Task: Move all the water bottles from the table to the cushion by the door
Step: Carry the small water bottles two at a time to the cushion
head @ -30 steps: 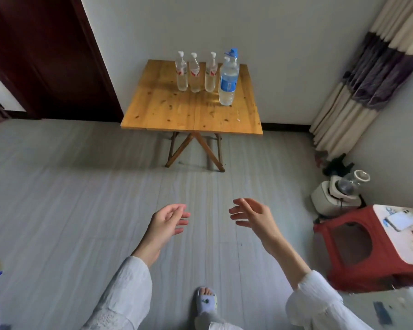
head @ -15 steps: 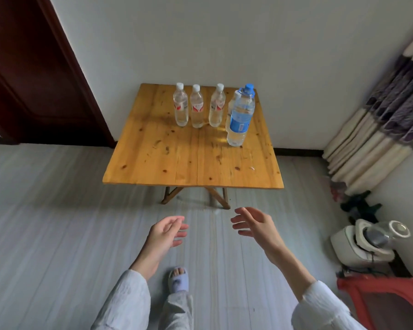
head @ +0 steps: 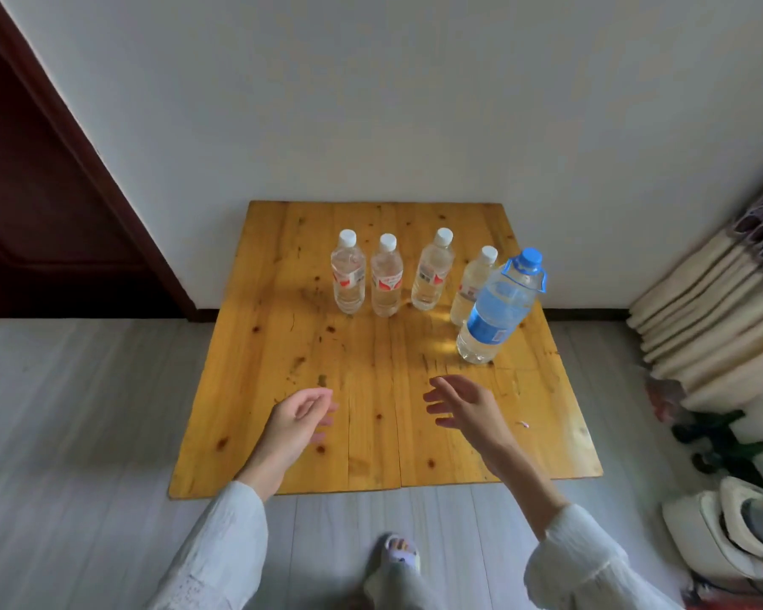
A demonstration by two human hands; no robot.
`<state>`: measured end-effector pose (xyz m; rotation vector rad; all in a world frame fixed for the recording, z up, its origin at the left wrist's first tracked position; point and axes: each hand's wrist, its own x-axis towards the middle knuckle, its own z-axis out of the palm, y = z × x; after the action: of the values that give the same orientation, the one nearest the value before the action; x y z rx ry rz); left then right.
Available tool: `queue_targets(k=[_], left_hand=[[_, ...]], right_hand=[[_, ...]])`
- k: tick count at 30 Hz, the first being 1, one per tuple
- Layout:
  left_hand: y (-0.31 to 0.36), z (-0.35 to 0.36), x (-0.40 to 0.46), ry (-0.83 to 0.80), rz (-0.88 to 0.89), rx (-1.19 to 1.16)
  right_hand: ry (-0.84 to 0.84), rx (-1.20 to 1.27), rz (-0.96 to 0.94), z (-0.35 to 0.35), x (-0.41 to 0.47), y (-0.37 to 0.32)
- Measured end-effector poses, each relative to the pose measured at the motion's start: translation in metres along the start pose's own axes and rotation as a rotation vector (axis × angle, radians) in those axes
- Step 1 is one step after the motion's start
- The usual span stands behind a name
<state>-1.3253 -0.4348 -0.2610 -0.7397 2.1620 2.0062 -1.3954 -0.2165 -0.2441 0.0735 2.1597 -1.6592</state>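
- The left hand [head: 298,422] hovers over the near half of the square yellow wooden table [head: 283,345], palm turned inward, fingers loosely curled and holding nothing.
- The right hand [head: 470,409] hovers beside it at about the same height, fingers spread and relaxed, also holding nothing; a bare strip of tabletop shows between the two hands.
- Both arms wear loose white textured sleeves [head: 225,552] that reach down toward the wrists.
- Beyond the left hand, toward the wall, stand three small clear plastic water bottles with white caps and red-and-white labels: the leftmost small bottle [head: 349,275], the second small bottle [head: 386,279] just beside it, and the third small bottle [head: 432,272] a little apart from that pair.
- Beyond the right hand and slightly to its right stands the large clear water bottle with a blue cap, blue carry handle and blue label [head: 498,310]; it is the bottle nearest either hand, yet apart from the fingers.
- A fourth small white-capped bottle [head: 474,284] stands partly hidden behind the large one.
- All five bottles are upright on the table; no hand touches any of them.
- Left of the left hand, past the table edge, is a dark reddish-brown wooden door [head: 40,191].
- Right of the right hand hang folded cream curtains [head: 705,328].
- Below the hands, a foot in a pale slipper [head: 399,554] stands on the grey plank floor [head: 84,411].
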Motion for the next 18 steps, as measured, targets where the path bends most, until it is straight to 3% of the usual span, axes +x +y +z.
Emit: queue_targets(k=[18], left_hand=[[0.099, 0.019, 0.297, 0.122, 0.056, 0.301]], right_hand=[[0.061, -0.395, -0.206, 0.034, 0.304, -0.079]])
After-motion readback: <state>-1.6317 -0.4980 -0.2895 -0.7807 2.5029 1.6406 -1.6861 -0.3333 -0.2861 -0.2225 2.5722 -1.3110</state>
